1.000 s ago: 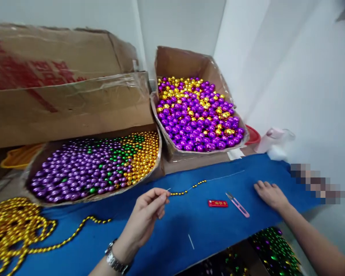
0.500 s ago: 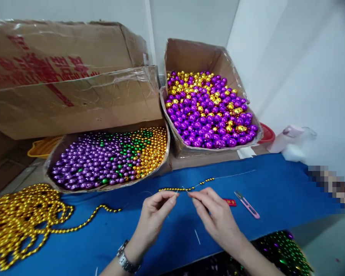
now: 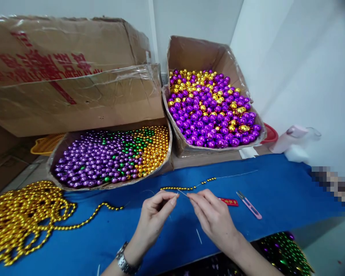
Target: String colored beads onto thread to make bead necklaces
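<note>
Above the blue cloth [image 3: 172, 237], my left hand [image 3: 156, 212] pinches what looks like a fine thread between thumb and forefinger. Opposite it, my right hand [image 3: 214, 214] is closed on a thin needle [image 3: 183, 193], whose tip points toward my left fingertips. The two hands are a small gap apart. Just beyond them lies a short string of gold beads [image 3: 178, 188], its pale thread trailing to the right. A red packet [image 3: 230, 202] lies partly behind my right hand. Pink thread snips [image 3: 249, 206] rest further right.
A pile of gold bead strands [image 3: 25, 218] covers the left side. Behind are a box of small purple, green and gold beads [image 3: 97, 159], a box of larger purple and gold beads [image 3: 209, 111] and a big carton [image 3: 74, 99]. A white sliver [image 3: 199, 236] lies near the front edge.
The needle in my right hand now shows more plainly between the fingertips. Both hands stay nearly in place; the whole view has shifted slightly.
</note>
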Available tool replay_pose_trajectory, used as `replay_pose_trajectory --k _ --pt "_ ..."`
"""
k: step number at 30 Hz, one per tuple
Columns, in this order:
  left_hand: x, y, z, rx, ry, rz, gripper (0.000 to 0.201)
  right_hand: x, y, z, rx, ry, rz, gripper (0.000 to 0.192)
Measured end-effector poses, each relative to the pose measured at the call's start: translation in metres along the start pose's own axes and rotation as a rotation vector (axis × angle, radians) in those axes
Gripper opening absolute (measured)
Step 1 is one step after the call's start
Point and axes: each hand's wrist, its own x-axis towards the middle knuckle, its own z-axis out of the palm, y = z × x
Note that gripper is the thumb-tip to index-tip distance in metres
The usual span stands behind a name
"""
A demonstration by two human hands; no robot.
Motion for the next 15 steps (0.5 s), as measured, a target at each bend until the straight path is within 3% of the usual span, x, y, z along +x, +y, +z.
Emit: replay_pose_trajectory --k 15 --pt "0.0004 -0.0042 -0.0011 -0.012 -0.031 0.009 0.014 -0.0013 0.0041 0.0001 -0.088 0.002 -0.036 0.027"
